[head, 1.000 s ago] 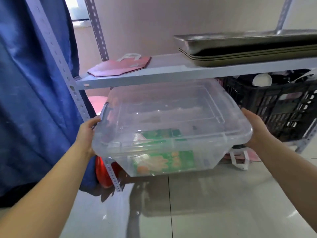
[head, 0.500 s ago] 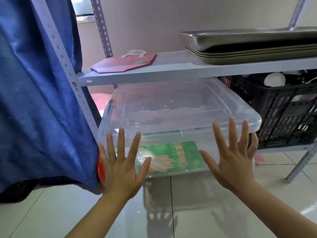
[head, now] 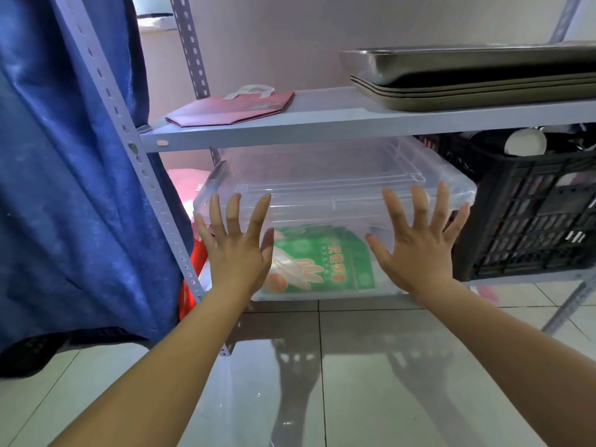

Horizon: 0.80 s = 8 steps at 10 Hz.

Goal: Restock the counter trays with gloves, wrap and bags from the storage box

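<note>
Both arms reach forward; the left hand (head: 237, 253) and right hand (head: 419, 250) spread straight fingers (head: 419, 204), palms against the clear lidded storage box (head: 338, 182) at 12 o'clock, gripping nothing.

I observed a grey metal shelf (head: 322, 122) carrying a flat red paper bag (head: 232, 108) at its left and stacked steel trays (head: 467, 79) at its right. On the level below sat a clear lidded storage box (head: 338, 185), just beside a black crate (head: 532, 214). Glossy floor tiles (head: 354, 382) lay below.
</note>
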{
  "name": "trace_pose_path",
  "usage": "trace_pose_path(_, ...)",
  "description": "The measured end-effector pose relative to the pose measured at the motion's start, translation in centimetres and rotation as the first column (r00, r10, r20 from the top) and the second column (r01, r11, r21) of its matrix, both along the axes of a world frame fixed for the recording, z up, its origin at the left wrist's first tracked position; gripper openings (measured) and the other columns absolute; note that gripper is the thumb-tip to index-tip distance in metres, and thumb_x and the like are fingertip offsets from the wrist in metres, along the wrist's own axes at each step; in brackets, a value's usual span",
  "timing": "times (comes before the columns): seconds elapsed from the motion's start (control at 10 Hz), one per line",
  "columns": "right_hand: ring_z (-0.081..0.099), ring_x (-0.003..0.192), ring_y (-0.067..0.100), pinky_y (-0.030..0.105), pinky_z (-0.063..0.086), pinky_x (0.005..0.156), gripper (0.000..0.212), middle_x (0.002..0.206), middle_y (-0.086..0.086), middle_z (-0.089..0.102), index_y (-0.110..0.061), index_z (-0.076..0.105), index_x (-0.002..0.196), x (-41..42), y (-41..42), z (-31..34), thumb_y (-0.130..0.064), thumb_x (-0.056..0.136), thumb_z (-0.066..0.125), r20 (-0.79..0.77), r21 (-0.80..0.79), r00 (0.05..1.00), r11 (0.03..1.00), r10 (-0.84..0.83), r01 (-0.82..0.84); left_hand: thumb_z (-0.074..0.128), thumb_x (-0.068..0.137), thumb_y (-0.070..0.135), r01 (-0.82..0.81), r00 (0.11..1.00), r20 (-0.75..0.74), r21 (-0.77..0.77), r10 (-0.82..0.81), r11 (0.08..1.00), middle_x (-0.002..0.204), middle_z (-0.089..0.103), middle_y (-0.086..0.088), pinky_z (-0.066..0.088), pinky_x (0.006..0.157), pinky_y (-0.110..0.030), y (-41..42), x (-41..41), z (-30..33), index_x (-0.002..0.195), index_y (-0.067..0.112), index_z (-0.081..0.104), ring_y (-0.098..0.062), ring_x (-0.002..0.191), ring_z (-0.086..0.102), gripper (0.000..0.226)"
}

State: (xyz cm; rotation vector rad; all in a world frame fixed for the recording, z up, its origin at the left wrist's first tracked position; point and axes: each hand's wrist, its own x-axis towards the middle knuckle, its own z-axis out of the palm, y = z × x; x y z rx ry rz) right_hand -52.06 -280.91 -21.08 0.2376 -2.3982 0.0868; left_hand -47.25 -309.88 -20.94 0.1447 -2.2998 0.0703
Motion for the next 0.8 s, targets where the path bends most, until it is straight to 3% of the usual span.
trace_pose_path(0.1,-0.003,0.147,0.045,0.075,0.002,0.109,0.081,0.157,0.012,0.017,-0.036,0.009,0.155,-1.1,-0.2,0.8,-0.068,0.087,0.037,0.051,0.003,0.999,1.0,0.015,-0.015,0.031,0.097,0.059,-0.011,0.995,0.096,-0.007,0.012,1.0,0.159,0.012,-0.011,0.001,0.117,-0.063,-0.2,-1.1,0.8,0.155,0.04,0.008,-0.039,0.149,0.003,0.065)
trace_pose_path(0.2,-0.01,0.148,0.041,0.073,0.0,0.111,0.081,0.161,0.009,0.009,-0.04,0.0,0.154,-2.3,-0.4,1.5,-0.072,0.088,0.035,0.139,-0.02,0.99,0.999,0.037,-0.035,0.028,0.095,0.065,-0.004,0.984,0.176,0.026,-0.001,1.0,0.163,0.011,-0.011,0.002,0.117,-0.063,-0.3,-2.1,1.6,0.154,0.043,0.005,-0.038,0.15,-0.002,0.067)
trace_pose_path(0.3,-0.019,0.147,0.038,0.07,-0.006,0.112,0.085,0.163,0.007,0.0,-0.043,-0.007,0.152,-3.3,-0.7,1.6,-0.08,0.084,0.029,0.189,-0.022,0.981,0.999,0.04,-0.036,0.036,0.089,0.073,0.008,0.976,0.216,0.047,-0.018,0.999,0.162,0.01,-0.013,0.0,0.116,-0.064,-0.1,-2.9,1.8,0.154,0.043,0.006,-0.04,0.15,-0.005,0.077)
trace_pose_path(0.7,-0.027,0.145,0.038,0.069,-0.007,0.113,0.099,0.164,0.007,-0.016,-0.044,-0.024,0.148,-3.0,-0.3,2.0,-0.085,0.078,0.033,0.271,0.006,0.962,0.999,0.045,-0.048,0.032,0.086,0.078,0.031,0.975,0.217,0.034,-0.038,0.999,0.164,0.0,-0.013,-0.002,0.117,-0.065,-0.7,-3.6,1.2,0.154,0.042,-0.001,-0.04,0.15,-0.01,0.084)
trace_pose_path(0.8,-0.033,0.143,0.034,0.065,-0.009,0.114,0.103,0.161,0.002,-0.029,-0.045,-0.031,0.144,-1.8,-0.2,3.6,-0.086,0.076,0.034,0.424,0.01,0.904,0.998,0.056,-0.067,0.033,0.086,0.076,0.039,0.941,0.334,0.077,-0.063,0.996,0.165,-0.008,-0.011,-0.005,0.117,-0.06,-0.3,-2.4,2.6,0.154,0.042,-0.007,-0.039,0.149,-0.016,0.086)
